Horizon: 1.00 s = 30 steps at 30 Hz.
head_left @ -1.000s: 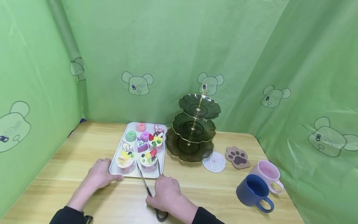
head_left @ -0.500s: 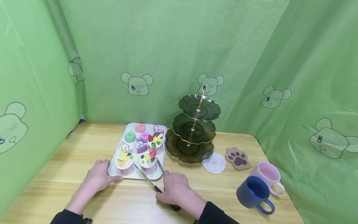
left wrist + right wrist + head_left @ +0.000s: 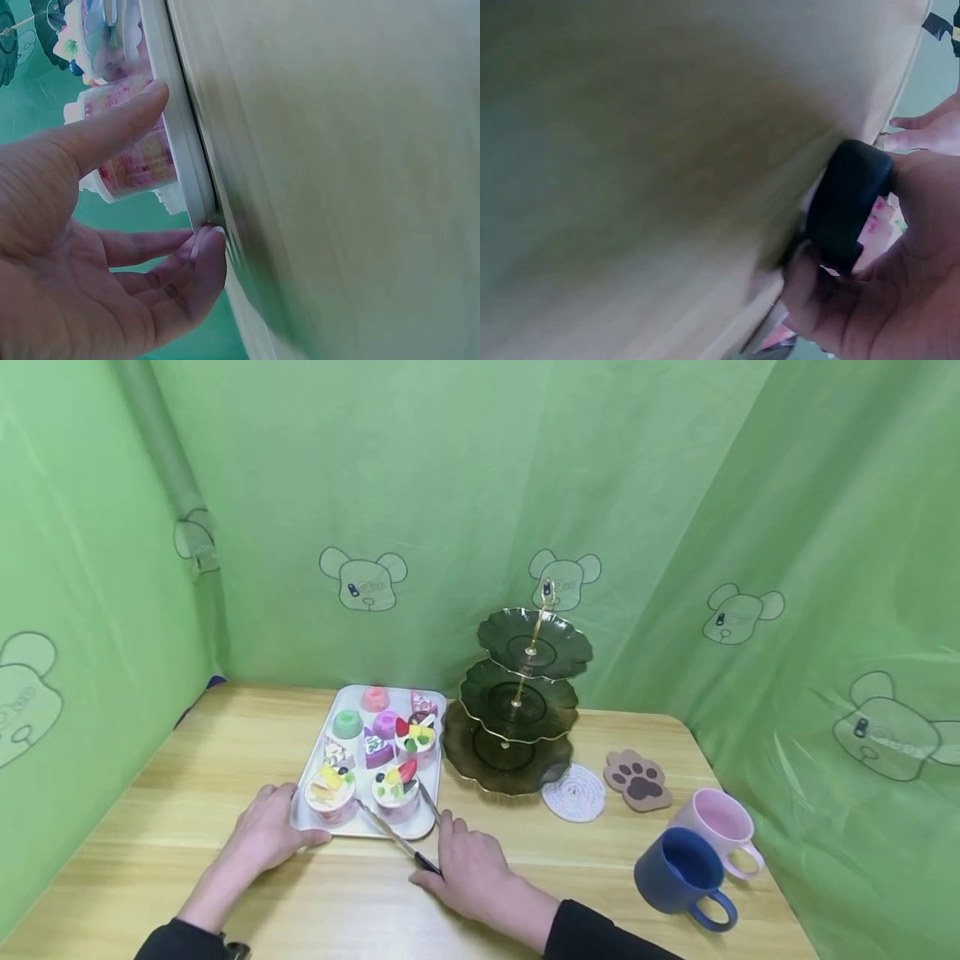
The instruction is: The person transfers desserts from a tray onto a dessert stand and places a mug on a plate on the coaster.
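Note:
My left hand (image 3: 262,831) grips the front left corner of a white tray (image 3: 348,829). In the left wrist view its thumb lies along the tray's front rim, and the fingers curl at the corner. With my right hand (image 3: 474,870) I hold metal tongs with black handles (image 3: 427,862). Their two arms stand spread on either side of a fruit-topped dessert cup (image 3: 395,802) at the tray's front right. Whether they touch the cup I cannot tell. A second dessert cup (image 3: 332,800) sits to its left. The right wrist view shows the black handle (image 3: 847,199) within my hand.
Behind on the tray are a third fruit cup (image 3: 416,743), cake slices and coloured round sweets (image 3: 347,724). A three-tier dark green stand (image 3: 517,752) rises right of the tray. Farther right lie a woven coaster (image 3: 574,793), a paw-shaped coaster (image 3: 637,781), a blue mug (image 3: 667,881) and a pink mug (image 3: 720,818).
My right hand has moved right and slightly up, swinging the tongs so their arms slant around the front right cup. The left hand has stayed at the tray corner.

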### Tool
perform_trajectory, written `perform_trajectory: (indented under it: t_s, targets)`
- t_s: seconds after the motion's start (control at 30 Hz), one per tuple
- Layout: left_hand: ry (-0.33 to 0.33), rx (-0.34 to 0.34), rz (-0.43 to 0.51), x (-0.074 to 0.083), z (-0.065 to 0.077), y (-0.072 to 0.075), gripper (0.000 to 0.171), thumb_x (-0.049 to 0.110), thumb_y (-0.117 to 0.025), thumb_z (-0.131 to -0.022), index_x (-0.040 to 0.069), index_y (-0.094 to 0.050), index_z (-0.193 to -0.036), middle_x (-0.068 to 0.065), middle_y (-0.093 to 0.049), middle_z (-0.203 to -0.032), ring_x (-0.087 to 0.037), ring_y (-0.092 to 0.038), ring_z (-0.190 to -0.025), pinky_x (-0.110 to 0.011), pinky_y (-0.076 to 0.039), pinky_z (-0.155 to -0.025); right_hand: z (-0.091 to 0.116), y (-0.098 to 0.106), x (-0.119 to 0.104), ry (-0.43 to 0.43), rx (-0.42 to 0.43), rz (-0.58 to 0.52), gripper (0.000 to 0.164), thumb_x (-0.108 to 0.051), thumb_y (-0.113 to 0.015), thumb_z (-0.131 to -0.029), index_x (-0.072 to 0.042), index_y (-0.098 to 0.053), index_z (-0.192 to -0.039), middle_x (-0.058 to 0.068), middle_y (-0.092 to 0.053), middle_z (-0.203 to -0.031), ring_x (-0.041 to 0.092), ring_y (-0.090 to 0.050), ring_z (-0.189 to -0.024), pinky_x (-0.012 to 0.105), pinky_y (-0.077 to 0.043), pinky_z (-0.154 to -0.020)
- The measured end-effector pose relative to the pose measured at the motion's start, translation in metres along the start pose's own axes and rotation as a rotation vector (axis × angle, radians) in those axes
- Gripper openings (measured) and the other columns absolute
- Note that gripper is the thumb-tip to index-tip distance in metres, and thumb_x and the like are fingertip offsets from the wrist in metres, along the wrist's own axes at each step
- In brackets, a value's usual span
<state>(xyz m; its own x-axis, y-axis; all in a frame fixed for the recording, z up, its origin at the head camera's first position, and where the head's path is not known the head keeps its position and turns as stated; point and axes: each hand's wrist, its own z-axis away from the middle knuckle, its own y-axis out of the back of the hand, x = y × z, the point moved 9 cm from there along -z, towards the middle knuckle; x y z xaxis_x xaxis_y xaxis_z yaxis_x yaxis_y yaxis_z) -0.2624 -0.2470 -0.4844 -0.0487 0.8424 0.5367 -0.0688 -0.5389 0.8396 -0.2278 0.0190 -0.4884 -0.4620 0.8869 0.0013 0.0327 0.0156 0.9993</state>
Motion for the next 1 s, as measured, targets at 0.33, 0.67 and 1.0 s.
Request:
perform_trajectory:
  t_s: [0.33, 0.67, 1.0]
  targets:
    - [0.004, 0.004, -0.001, 0.002, 0.001, 0.001, 0.101, 0.040, -0.097, -0.069, -0.018, -0.051, -0.138, -0.033, -0.060, -0.118, -0.044, -0.061, -0.105, -0.067, -0.056, -0.091, -0.007, 0.008, 0.010, 0.054, 0.008, -0.075, 0.077, -0.059, -0.070, -0.096, 0.001, -0.053, -0.140, 0.009, -0.064, -0.089, 0.022, -0.061, -0.066, 0.032, -0.051, -0.051]
    - [0.009, 0.007, -0.005, 0.000, 0.002, 0.002, 0.102, 0.041, -0.098, -0.069, -0.019, -0.051, -0.137, -0.032, -0.061, -0.117, -0.044, -0.061, -0.105, -0.067, -0.056, -0.090, -0.009, 0.011, 0.017, 0.113, 0.034, -0.112, 0.072, -0.054, -0.071, -0.097, 0.000, -0.058, -0.142, 0.007, -0.072, -0.092, 0.019, -0.063, -0.068, 0.032, -0.056, -0.061]
    - [0.020, 0.005, -0.001, 0.000, 0.001, 0.002, 0.104, 0.041, -0.097, -0.069, -0.019, -0.049, -0.140, -0.034, -0.059, -0.119, -0.045, -0.061, -0.104, -0.067, -0.056, -0.091, -0.001, 0.027, 0.025, 0.129, 0.084, -0.165, 0.066, -0.050, -0.074, -0.096, -0.002, -0.060, -0.138, -0.001, -0.064, -0.079, 0.011, -0.053, -0.061, 0.028, -0.049, -0.053]
